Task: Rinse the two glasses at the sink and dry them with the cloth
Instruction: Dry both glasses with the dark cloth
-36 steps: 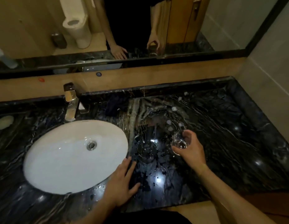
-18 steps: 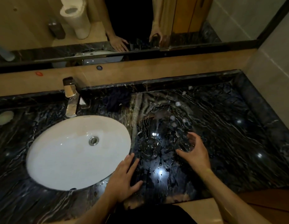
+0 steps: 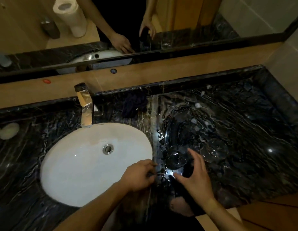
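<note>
Head view is looking down at a dark, shiny stone counter [image 3: 245, 127] with a white sink [image 3: 74, 165] set into it. Two clear glasses are standing on the counter to the right of the sink. The near glass [image 3: 175, 160] is sitting just beside the sink's edge, and the far glass [image 3: 215, 150] is standing a little to its right, apart from it. Both are hard to see against the dark stone.

The right hand [image 3: 194, 176] is hovering at the near glass with its fingers and thumb spread wide in a curve around it. I cannot tell if it is touching the glass. The left hand [image 3: 139, 175] is resting at the sink's rim with its fingers curled under, and I cannot tell if it is gripping anything.

A dark cloth [image 3: 134, 104] is lying bunched up at the back of the counter, just right of the shiny tap [image 3: 85, 105]. Water drops are sitting on the stone around the glasses. A mirror [image 3: 145, 22] is hanging behind the counter.
</note>
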`<control>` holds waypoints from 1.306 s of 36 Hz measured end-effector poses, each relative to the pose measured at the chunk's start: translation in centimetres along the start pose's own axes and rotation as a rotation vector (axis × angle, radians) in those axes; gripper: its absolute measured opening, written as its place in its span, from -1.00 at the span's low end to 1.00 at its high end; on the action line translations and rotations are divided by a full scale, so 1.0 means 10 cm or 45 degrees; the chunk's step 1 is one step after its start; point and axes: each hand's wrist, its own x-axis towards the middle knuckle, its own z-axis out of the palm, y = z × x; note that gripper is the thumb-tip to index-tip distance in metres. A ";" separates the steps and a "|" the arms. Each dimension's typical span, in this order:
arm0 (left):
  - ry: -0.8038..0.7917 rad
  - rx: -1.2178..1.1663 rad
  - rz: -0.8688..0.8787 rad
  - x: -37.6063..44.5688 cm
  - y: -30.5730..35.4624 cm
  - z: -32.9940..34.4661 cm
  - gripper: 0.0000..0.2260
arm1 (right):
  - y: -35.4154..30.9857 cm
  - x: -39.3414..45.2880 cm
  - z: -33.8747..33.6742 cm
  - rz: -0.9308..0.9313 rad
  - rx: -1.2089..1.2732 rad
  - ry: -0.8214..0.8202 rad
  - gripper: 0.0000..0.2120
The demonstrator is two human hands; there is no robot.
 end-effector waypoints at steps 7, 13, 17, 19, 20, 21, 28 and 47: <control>0.199 -0.400 -0.310 0.46 -0.37 -0.75 -0.85 | -0.05 0.22 0.20 0.254 0.359 -0.099 -0.01; 0.684 -0.031 -0.371 1.03 -0.64 -1.56 -0.50 | -0.09 0.30 0.19 0.283 0.330 -0.164 -0.14; 0.332 0.387 -0.306 1.37 -0.72 -1.85 -0.22 | -0.07 0.32 0.17 0.297 0.298 -0.164 -0.17; 0.147 0.409 -0.300 1.52 -0.74 -1.90 -0.19 | -0.06 0.32 0.16 0.309 0.285 -0.169 -0.17; 0.095 0.406 -0.300 1.57 -0.74 -1.91 -0.22 | -0.06 0.32 0.16 0.311 0.275 -0.166 -0.18; 0.073 0.420 -0.301 1.62 -0.72 -1.92 -0.29 | -0.07 0.32 0.16 0.314 0.264 -0.165 -0.18; 0.286 0.450 -0.285 1.64 -0.72 -1.92 -0.62 | -0.06 0.33 0.16 0.328 0.213 -0.170 -0.18; 1.089 -1.124 -0.063 0.35 -0.19 -2.05 -0.82 | -0.30 0.39 -0.01 0.277 0.516 -0.254 -0.23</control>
